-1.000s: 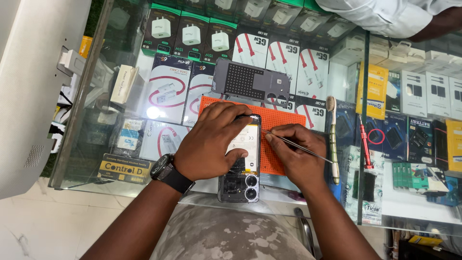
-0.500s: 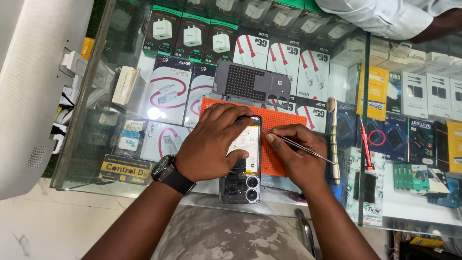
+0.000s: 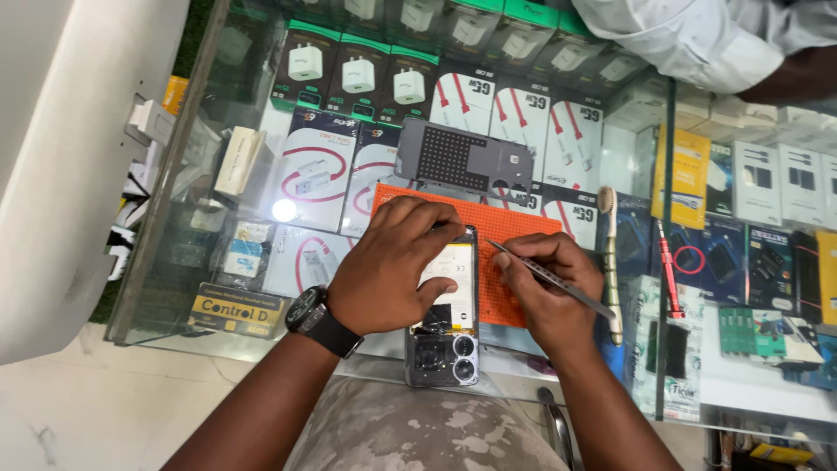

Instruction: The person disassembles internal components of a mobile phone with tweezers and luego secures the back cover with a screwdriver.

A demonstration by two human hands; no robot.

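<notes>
An opened smartphone lies back-up on an orange work mat on a glass counter, its camera end toward me and its battery showing. My left hand, with a black wristwatch, presses down over the phone's upper half. Metal tweezers sit pinched in my right hand, their tips pointing left at the phone's right edge.
The phone's grey back cover lies at the mat's far edge. A toothbrush and a red screwdriver lie right of the mat. Boxed chargers and cables fill the case under the glass. Another person's white-sleeved arm rests at the top right.
Both hands stay on the phone in nearly the same place. The tweezers' tips have shifted slightly along the phone's right edge.
</notes>
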